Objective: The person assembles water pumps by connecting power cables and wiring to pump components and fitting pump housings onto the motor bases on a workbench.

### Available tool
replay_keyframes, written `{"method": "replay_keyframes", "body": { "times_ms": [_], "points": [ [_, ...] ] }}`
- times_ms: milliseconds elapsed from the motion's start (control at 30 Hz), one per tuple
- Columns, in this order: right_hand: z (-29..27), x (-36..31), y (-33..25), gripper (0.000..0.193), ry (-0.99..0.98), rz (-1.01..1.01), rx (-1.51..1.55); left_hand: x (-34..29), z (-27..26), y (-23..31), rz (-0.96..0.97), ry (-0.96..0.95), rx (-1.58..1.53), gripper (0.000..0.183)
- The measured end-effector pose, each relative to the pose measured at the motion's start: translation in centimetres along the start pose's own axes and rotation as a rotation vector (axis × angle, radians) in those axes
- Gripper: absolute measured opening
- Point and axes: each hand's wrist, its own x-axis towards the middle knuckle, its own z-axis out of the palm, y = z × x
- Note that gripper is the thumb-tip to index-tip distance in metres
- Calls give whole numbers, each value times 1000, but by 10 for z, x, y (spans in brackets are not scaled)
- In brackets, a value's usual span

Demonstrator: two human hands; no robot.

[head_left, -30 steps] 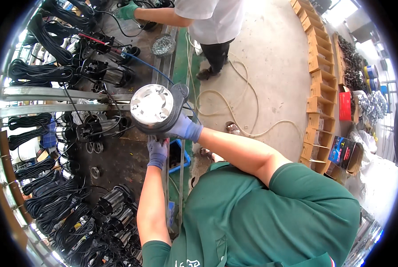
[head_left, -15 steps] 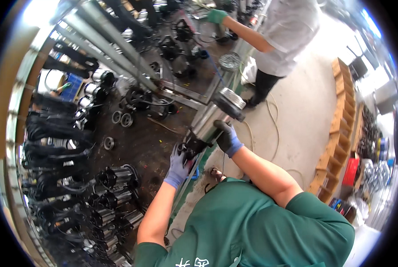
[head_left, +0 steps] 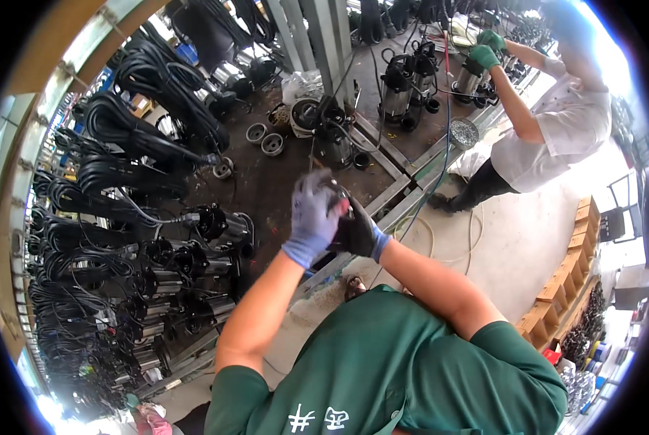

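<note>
My left hand [head_left: 311, 216], in a grey-purple glove, is curled and blurred by motion. My right hand [head_left: 361, 233], in a glove with a black palm and blue cuff, closes in from the other side, almost touching it. Between them shows the dark end of a submersible pump [head_left: 344, 200] with a small red spot beside the left fingers. The hands hide most of the pump, and its silver body does not show. Just beyond, on the dark worktable [head_left: 266, 188], stands another pump [head_left: 332, 130] with a black cable.
Coiled black cables [head_left: 150, 80] and rows of silver pumps [head_left: 158, 290] fill the left side. Metal rings [head_left: 271, 144] lie on the table. A steel post [head_left: 324, 51] rises behind. A co-worker in white with green gloves [head_left: 488, 51] handles a pump at far right. Wooden racks [head_left: 564, 268] stand right.
The pump lay tilted with its silver body showing; now just a dark end shows between my hands. My hands have come together, and the view has swung left. The co-worker now has both hands at a pump.
</note>
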Motion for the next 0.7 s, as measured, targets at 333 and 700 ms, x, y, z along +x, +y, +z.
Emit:
{"method": "replay_keyframes", "body": {
  "times_ms": [333, 700],
  "points": [
    [-56, -69, -39, 30, 186, -203, -514, 52, -15, -116, -91, 116, 113, 28],
    [-235, -282, 45, 18, 976, -371, -323, 27, 6, -56, 457, 255, -26, 42]
  ]
}}
